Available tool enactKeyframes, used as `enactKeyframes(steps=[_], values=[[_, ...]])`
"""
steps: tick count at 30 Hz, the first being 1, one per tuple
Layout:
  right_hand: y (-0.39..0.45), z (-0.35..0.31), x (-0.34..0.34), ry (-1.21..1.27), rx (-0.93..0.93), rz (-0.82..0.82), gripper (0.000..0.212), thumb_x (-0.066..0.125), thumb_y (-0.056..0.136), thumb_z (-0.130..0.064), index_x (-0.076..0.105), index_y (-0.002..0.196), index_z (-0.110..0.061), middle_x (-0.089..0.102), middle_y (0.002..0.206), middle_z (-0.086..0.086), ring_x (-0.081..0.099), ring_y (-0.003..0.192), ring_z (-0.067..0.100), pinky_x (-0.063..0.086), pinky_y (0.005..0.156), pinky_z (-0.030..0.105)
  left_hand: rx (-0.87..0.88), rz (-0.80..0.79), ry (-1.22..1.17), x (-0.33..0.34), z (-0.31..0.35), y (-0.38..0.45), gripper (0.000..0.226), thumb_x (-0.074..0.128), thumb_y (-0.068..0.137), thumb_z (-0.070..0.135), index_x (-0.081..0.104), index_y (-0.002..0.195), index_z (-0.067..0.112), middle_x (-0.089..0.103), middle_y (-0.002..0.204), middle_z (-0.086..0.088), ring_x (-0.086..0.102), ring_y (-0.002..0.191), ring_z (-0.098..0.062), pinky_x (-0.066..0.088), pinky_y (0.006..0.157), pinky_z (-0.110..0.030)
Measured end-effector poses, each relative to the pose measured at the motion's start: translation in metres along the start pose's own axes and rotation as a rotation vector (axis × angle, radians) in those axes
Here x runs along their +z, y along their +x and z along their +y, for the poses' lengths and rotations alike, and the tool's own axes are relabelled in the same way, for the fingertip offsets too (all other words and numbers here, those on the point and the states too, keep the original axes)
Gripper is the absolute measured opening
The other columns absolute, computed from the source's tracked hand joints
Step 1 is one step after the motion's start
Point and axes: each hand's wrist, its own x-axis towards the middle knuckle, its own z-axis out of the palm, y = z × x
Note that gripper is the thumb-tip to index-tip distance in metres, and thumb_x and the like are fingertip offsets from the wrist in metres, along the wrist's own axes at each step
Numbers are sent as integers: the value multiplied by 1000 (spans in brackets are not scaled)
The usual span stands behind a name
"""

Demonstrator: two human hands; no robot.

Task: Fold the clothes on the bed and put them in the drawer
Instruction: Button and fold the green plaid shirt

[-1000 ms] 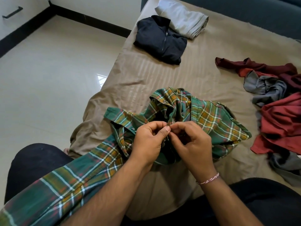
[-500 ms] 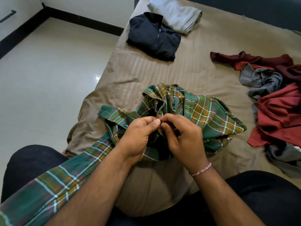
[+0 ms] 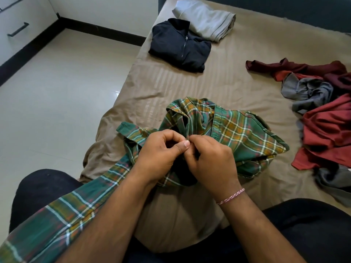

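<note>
A green and orange plaid shirt [image 3: 239, 133] lies bunched at the near corner of the bed, one long part trailing over my left knee. My left hand [image 3: 161, 150] and my right hand [image 3: 210, 160] meet at its front edge, both pinching the cloth between thumb and fingertips. A folded dark zip jacket [image 3: 178, 44] and a folded grey garment [image 3: 207, 18] lie at the far end of the bed. A loose heap of maroon, red and grey clothes [image 3: 322, 118] lies on the right.
The bed has a tan striped sheet [image 3: 256, 59] and a dark frame behind. Pale tiled floor [image 3: 57, 92] spreads on the left. A white drawer unit with a dark handle [image 3: 18, 29] stands at the far left wall.
Both hands stay pinched on the shirt's front edge, fingers shifting slightly. The view has tilted a little, so the bed's contents sit lower in the frame.
</note>
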Motion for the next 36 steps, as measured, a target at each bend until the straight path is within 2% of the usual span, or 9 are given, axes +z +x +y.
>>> enactKeyframes(steps=[5,8,12,15,19,24,29,31,36], values=[[6,14,-9,592,306,-102,12,70,97,-17,76,107,-20,74,91,-12,72,87,11,60,75,34,-37,71,-270,12,1,-2,7,69,91,23,71,86,18,66,84,-10,60,81,-24,51,78,-42],[5,25,-20,582,170,-246,23,77,92,-18,73,115,-21,70,90,-10,70,86,15,59,77,32,50,70,-178,10,1,-2,10,63,97,25,67,94,16,63,87,-11,57,82,-26,51,78,-50],[7,25,-26,669,247,-64,11,78,90,-9,78,96,-18,76,89,-7,72,88,15,58,80,29,192,-155,-91,2,7,-10,25,70,95,6,57,116,3,66,103,-20,65,97,-23,56,88,-39],[15,25,-35,715,286,-38,6,76,91,-9,78,92,-15,78,91,-4,74,89,16,59,82,30,286,-288,107,-4,13,-8,56,75,90,-1,48,135,18,65,115,-10,67,105,-22,57,93,-38],[24,28,-57,665,249,-171,7,80,88,-9,80,92,-15,77,88,-6,73,88,10,56,80,23,516,-22,643,-15,19,3,45,71,80,-3,67,119,21,68,101,8,65,90,-7,55,82,-33],[47,36,-86,349,147,-456,8,85,83,-31,78,80,-27,66,65,-5,62,60,6,52,58,27,561,219,604,-41,57,22,28,83,79,0,79,97,21,73,87,15,66,77,4,53,72,-16],[105,52,-122,667,182,-683,15,68,97,-18,72,87,-8,64,73,4,58,67,17,48,63,30,360,-262,333,-81,143,69,23,75,88,-5,80,100,14,80,92,-6,76,87,-20,63,80,-32],[128,58,-128,753,261,-573,14,70,91,-20,74,86,-8,70,76,7,64,68,20,52,62,27,329,-330,368,-97,170,88,24,71,92,-5,81,102,14,80,93,-2,75,90,-18,62,83,-32],[188,59,-129,619,277,-85,10,82,86,-25,77,85,-17,77,80,7,74,74,22,62,72,40,642,149,925,-107,212,139,12,73,97,23,80,105,29,76,96,9,69,87,-7,59,92,-38]])
